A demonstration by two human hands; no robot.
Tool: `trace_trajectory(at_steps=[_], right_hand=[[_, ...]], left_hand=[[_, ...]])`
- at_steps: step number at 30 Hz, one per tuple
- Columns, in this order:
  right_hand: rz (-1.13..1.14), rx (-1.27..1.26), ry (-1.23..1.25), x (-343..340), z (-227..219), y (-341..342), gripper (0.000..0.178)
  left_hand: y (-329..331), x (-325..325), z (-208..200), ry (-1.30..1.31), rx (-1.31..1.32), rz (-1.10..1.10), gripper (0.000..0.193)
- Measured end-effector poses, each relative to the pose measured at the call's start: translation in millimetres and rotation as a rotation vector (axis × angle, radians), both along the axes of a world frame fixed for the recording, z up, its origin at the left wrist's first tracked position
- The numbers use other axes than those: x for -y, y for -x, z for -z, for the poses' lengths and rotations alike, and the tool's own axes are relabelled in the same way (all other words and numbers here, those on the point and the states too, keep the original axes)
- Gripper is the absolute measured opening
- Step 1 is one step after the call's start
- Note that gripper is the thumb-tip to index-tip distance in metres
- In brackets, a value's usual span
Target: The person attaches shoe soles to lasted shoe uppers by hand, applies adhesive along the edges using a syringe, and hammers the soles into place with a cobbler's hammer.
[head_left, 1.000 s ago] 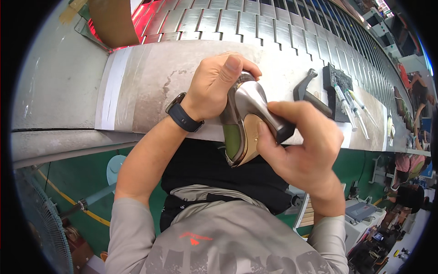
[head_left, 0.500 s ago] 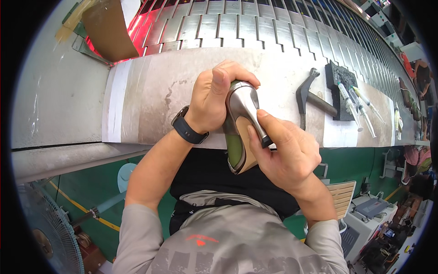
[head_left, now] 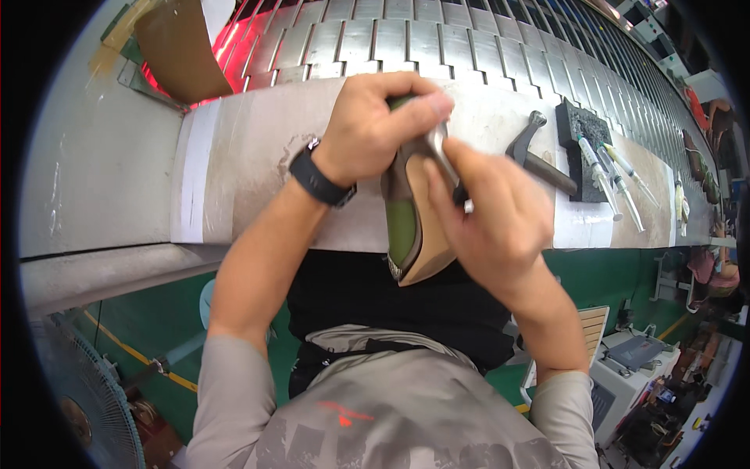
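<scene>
A high-heeled shoe [head_left: 401, 227] with a green and metallic grey upper is held sole-up over the near edge of the bench, its pointed toe toward me. The tan sole faces right. My left hand [head_left: 373, 129] is wrapped round the back of the shoe, with the thumb lying across the heel's base. My right hand [head_left: 496, 207], slightly blurred, is closed round the slim silver heel, whose black tip shows beside the fingers. Both hands hide much of the heel.
On the bench [head_left: 266, 195] to the right lie a hammer [head_left: 547, 168], a black block [head_left: 580, 137] and several syringes [head_left: 600, 180] against it. A slatted metal conveyor [head_left: 391, 39] runs behind. A fan [head_left: 86, 399] stands at lower left; a chair [head_left: 586, 336] is at lower right.
The shoe has shifted slightly away from me and turned a little. My left thumb has come down over the heel's base, and my right hand now covers more of the heel.
</scene>
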State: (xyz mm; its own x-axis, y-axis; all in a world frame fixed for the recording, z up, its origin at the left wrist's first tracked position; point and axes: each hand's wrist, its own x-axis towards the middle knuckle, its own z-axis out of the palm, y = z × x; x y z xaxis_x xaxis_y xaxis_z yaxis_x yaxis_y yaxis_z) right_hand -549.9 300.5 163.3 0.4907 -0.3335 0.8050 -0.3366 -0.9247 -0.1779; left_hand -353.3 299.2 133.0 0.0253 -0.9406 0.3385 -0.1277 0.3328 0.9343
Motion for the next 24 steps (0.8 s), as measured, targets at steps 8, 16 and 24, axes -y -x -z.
trace_trajectory(at_steps=[8, 16, 24], right_hand=[[0.163, -0.622, -0.336, 40, -43, -2, 0.034], [0.127, -0.579, -0.450, 46, -35, -3, 0.039], [0.089, -0.361, -0.679, 41, -17, 8, 0.038]], left_hand=[[10, 22, 12, -0.083, 0.051, -0.077, 0.032], [21, 22, 0, -0.189, 0.056, -0.107, 0.037], [19, 21, 3, -0.174, -0.011, -0.105, 0.040]])
